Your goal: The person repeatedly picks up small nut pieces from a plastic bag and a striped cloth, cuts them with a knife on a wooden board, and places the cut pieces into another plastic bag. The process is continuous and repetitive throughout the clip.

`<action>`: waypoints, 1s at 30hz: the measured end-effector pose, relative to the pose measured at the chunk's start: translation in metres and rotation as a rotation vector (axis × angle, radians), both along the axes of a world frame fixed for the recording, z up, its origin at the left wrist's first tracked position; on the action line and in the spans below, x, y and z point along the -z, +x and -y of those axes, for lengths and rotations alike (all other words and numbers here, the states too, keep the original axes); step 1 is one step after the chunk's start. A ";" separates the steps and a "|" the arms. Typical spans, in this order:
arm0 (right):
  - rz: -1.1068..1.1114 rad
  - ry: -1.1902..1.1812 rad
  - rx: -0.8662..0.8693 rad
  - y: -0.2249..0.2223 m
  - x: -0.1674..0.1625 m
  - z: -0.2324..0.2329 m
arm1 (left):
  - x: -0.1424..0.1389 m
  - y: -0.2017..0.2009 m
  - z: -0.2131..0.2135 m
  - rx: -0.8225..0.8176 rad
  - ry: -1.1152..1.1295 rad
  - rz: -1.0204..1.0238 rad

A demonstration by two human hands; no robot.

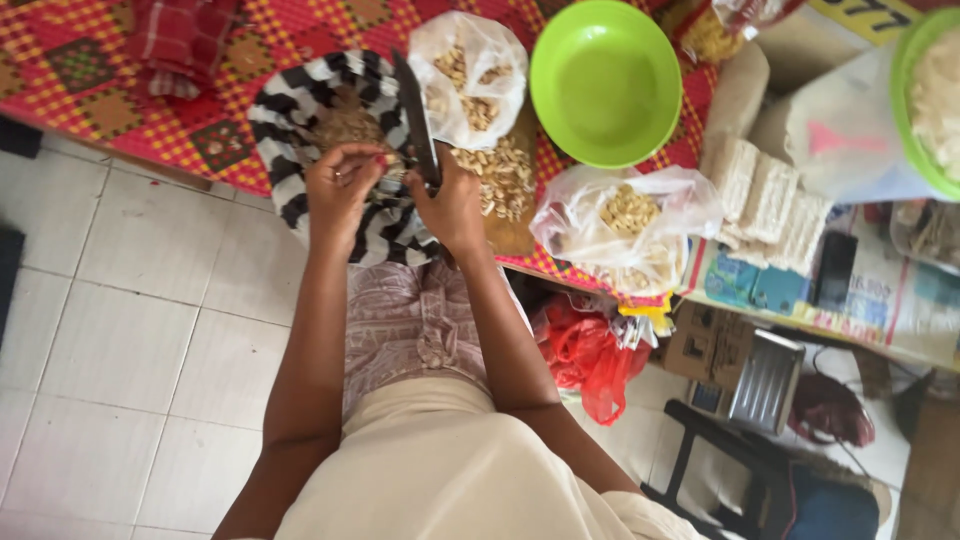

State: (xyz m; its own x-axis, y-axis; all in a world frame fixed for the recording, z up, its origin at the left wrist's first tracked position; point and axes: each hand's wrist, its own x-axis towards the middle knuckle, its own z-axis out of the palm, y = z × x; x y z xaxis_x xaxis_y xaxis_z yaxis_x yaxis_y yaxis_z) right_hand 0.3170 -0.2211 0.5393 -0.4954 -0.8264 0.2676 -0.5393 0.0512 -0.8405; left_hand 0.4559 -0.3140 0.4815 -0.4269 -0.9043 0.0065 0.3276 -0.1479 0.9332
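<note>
My right hand grips the handle of a dark-bladed knife, its blade pointing away from me. My left hand pinches a small brownish piece right beside the blade, over a black-and-white striped bag that holds brown scraps. A wooden cutting board just right of my hands carries a pile of pale chopped pieces. A clear plastic bag with more pale pieces lies behind the board.
An empty bright green bowl sits on the red patterned mat. Another clear bag of pale pieces, stacked pale blocks, a red plastic bag and a cardboard box crowd the right. White floor tiles lie left.
</note>
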 end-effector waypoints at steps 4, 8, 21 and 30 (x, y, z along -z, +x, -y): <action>0.017 -0.034 -0.090 -0.010 -0.006 -0.013 | 0.001 -0.010 -0.007 0.106 -0.067 0.007; -0.051 -0.010 -0.051 -0.033 -0.001 -0.027 | -0.005 -0.035 -0.020 0.161 -0.050 0.038; -0.126 0.216 0.652 -0.201 -0.015 -0.174 | -0.026 -0.126 -0.056 0.387 -0.519 0.524; 0.068 0.238 0.537 -0.191 -0.004 -0.149 | 0.031 -0.172 -0.066 0.316 -0.999 1.027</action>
